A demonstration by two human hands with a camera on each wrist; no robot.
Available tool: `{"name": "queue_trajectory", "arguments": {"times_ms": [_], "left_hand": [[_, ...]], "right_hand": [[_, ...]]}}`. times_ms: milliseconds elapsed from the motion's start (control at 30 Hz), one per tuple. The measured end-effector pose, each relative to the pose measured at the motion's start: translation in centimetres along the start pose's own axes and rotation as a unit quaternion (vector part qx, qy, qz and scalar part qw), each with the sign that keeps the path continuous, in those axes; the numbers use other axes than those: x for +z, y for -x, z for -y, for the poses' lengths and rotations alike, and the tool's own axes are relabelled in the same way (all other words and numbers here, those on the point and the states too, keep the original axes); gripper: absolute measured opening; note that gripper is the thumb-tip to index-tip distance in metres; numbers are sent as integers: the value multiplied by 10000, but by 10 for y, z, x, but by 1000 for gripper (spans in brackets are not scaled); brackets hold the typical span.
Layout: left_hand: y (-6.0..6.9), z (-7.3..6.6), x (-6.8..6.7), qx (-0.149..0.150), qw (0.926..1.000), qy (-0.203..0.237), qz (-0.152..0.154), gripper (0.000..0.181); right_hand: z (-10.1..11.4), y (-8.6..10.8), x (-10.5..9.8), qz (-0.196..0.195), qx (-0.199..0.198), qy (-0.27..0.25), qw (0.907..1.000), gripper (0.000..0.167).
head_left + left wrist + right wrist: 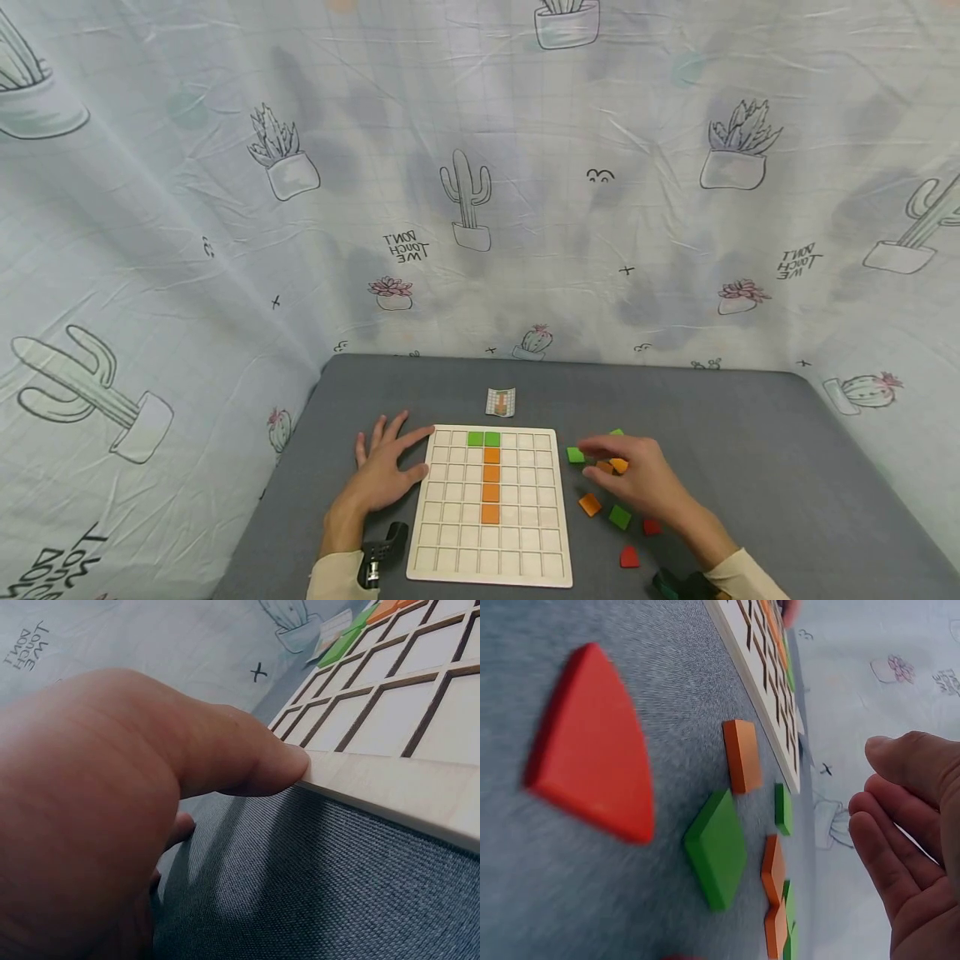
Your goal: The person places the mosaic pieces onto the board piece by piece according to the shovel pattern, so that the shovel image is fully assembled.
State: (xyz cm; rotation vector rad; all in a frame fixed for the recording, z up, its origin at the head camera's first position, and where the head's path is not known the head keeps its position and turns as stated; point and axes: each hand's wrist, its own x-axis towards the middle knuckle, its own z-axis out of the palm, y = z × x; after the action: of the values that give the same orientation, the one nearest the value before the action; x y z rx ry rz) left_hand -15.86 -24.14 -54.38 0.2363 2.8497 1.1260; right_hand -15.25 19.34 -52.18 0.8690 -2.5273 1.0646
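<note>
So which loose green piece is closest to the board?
In the head view, the green piece between the board and the right hand; the other loose green pieces lie farther right.

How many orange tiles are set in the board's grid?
4, all in one column of the board: top tile, just below the right green tile, then second tile, third tile and bottom tile in successive cells. None looks hidden.

The board (527,542) is gridded cream; tiles (620,517) green, orange, red.
</note>
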Motion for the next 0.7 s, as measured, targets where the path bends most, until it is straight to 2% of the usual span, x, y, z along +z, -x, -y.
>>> {"name": "queue_trajectory", "arguments": {"times_ms": [200, 433, 700], "left_hand": [[0, 1, -1, -38, 10000, 19, 42, 60], [-1, 2, 0, -59, 10000, 15, 65, 60], [-1, 3, 0, -38, 9999, 50, 98, 59]], "right_hand": [[4, 18, -11, -189, 293, 8, 9994, 36], [11, 39, -24, -431, 613, 124, 9971, 43], [18, 61, -28, -817, 874, 91, 9928, 41]]}}
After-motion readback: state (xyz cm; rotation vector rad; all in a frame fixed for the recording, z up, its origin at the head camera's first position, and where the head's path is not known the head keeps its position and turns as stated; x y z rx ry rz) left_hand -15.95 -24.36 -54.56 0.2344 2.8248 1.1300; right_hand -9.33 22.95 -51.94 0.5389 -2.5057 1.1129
